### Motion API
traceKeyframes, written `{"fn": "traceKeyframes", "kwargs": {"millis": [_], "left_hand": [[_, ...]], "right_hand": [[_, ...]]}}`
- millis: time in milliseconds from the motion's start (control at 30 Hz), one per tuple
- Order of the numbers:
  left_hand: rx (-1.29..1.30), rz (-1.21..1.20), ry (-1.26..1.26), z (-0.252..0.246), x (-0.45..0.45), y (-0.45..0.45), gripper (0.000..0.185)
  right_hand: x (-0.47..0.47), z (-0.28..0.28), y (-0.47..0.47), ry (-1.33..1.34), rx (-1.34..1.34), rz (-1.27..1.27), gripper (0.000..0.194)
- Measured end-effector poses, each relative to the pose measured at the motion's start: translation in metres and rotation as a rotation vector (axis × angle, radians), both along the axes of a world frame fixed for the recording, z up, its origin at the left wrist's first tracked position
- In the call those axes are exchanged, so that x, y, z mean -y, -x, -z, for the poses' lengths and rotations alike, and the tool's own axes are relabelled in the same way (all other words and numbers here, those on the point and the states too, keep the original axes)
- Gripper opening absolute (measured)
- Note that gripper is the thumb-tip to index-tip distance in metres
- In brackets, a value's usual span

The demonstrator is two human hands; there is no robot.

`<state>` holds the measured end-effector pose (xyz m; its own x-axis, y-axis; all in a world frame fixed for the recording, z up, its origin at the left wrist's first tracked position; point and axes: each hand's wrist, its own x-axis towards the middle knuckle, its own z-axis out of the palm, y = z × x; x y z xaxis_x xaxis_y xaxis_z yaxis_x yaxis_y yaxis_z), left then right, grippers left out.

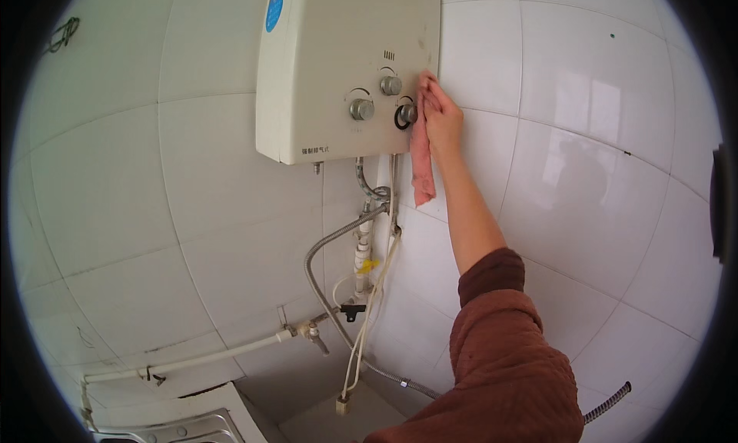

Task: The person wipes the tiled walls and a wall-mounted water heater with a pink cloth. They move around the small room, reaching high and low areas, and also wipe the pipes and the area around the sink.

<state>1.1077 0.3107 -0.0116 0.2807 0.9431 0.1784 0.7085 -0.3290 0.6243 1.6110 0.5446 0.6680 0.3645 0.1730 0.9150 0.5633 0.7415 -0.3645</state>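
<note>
My right hand point(443, 120) grips a pink cloth point(423, 175) at the lower right edge of a wall-mounted gas water heater point(340, 33). The fingertips press the cloth's top end against the casing, and its lower end hangs below the heater's bottom edge. Just left of the hand is a metal control knob point(408, 113) with a black ring around its base. Two more knobs, an upper one point(391, 85) and a left one point(362, 109), sit on the front panel. Grey smudges mark the casing above the fingers. My left hand is out of view.
Beneath the heater run a braided hose point(363, 180), a corrugated metal hose point(320, 244), white cables point(377, 293) and a pipe with a yellow valve handle point(368, 266). A tap point(317, 338) juts from the wall pipe. A steel sink point(196, 425) lies lower left. White tiled walls meet behind.
</note>
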Motion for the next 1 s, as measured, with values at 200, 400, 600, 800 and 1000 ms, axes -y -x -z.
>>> {"fn": "traceKeyframes", "kwargs": {"millis": [200,400,600,800,1000], "left_hand": [[-0.044,0.004,0.063,0.004,-0.001,0.001,0.042],[-0.090,0.004,0.108,0.008,0.001,0.002,0.044],[-0.140,-0.005,0.148,0.005,0.000,0.000,0.047],[-0.193,0.050,0.116,0.019,-0.003,-0.001,0.046],[-0.134,0.043,0.077,0.038,-0.005,0.005,0.045]], "right_hand": [[0.020,-0.027,0.006,0.140,0.344,0.174,0.032],[0.002,-0.028,0.011,-0.278,0.494,0.293,0.025],[0.017,-0.078,0.039,-0.067,0.656,0.021,0.021],[0.021,-0.091,0.054,0.009,0.876,-0.268,0.034],[0.000,-0.090,0.001,-0.055,0.250,0.157,0.032]]}}
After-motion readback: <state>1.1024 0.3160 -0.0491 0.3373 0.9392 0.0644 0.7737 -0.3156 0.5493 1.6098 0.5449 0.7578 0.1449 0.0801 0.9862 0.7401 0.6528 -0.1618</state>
